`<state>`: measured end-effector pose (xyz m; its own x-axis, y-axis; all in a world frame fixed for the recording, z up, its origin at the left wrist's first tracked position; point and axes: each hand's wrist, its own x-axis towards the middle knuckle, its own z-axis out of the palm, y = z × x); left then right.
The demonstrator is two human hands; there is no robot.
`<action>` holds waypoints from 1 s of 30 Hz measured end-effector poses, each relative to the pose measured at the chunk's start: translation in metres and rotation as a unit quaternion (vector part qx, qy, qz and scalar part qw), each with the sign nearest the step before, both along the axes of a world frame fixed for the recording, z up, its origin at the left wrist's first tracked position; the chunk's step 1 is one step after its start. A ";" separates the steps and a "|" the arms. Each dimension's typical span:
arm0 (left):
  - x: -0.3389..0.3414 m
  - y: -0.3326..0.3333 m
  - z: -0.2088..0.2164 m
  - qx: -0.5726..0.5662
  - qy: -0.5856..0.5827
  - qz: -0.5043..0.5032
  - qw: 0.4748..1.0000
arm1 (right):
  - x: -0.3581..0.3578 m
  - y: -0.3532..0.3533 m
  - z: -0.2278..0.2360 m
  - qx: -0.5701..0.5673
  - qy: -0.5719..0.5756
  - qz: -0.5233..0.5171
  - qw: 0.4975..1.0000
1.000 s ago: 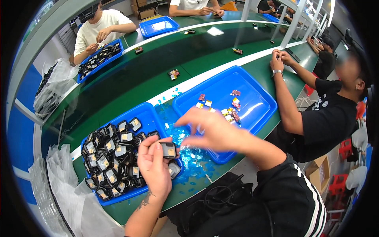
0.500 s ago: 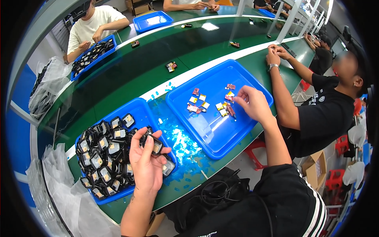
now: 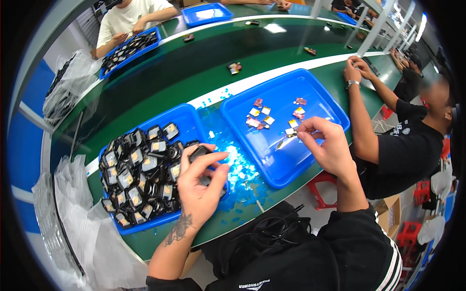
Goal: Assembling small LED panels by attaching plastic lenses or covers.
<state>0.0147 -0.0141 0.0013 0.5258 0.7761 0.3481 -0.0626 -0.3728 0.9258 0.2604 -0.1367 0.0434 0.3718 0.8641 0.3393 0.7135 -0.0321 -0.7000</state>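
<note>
My left hand (image 3: 203,186) is curled, palm down, over the right part of the left blue tray (image 3: 191,116). A black case (image 3: 198,153) shows between its fingers, partly hidden by them. Many similar black cases (image 3: 124,178) with grey and tan faces are heaped in that tray. Above the right blue tray (image 3: 262,167), my right hand (image 3: 327,145) has thumb and forefinger brought together. Whatever is in that pinch is too small to make out. Right beside the fingertips is a small white-and-yellow piece (image 3: 291,132). Several red, white and yellow pieces (image 3: 257,116) lie in loose groups farther back.
Blue scraps (image 3: 238,177) litter the green table between the trays. Behind a white rail, a green belt (image 3: 165,77) carries scattered small parts (image 3: 234,68). A co-worker's forearms (image 3: 357,102) are close at the right. Clear plastic sheeting (image 3: 77,194) hangs at the left.
My left hand has turned from palm up to palm down with the black case. My right hand's fingertips have closed beside the small pieces. The whole view has shifted.
</note>
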 end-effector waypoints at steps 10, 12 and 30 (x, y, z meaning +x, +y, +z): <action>0.001 -0.001 0.001 0.036 0.077 -0.090 0.992 | -0.061 0.030 0.001 -0.079 0.183 0.200 0.959; -0.002 -0.002 0.001 -0.011 0.068 -0.088 0.994 | -0.062 0.034 -0.003 -0.068 0.317 0.202 0.924; 0.003 -0.002 -0.003 -0.134 -0.015 -0.093 0.986 | -0.059 0.065 -0.026 0.012 0.008 0.151 0.988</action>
